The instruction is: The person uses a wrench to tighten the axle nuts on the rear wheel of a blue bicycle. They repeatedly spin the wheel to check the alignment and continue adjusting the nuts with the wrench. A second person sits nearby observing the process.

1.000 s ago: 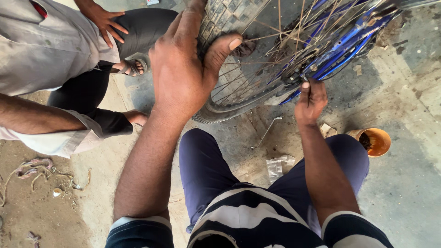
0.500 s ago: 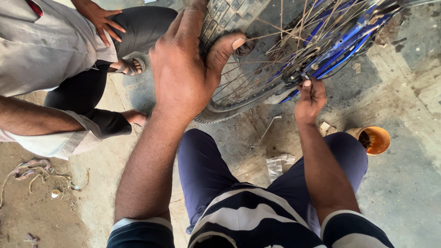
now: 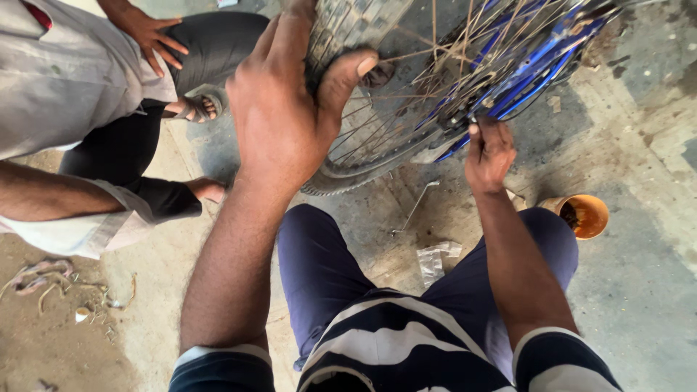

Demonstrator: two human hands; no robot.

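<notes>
My left hand [image 3: 287,120] is clamping the tyre [image 3: 348,29] of the raised wheel while my right hand [image 3: 488,154] is pinching something at the hub [image 3: 465,109], where I'm risking fingers slipping into 2 spokes.

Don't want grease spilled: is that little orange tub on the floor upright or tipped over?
Upright. The orange tub stands on the concrete floor beside the right knee, its round mouth facing up, with dark stuff visible inside.

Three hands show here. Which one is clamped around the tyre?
The person's left hand, thumb hooked over the bicycle tyre. Their right hand is down at the wheel hub, and the bystander's hand rests on a dark-trousered knee.
</notes>
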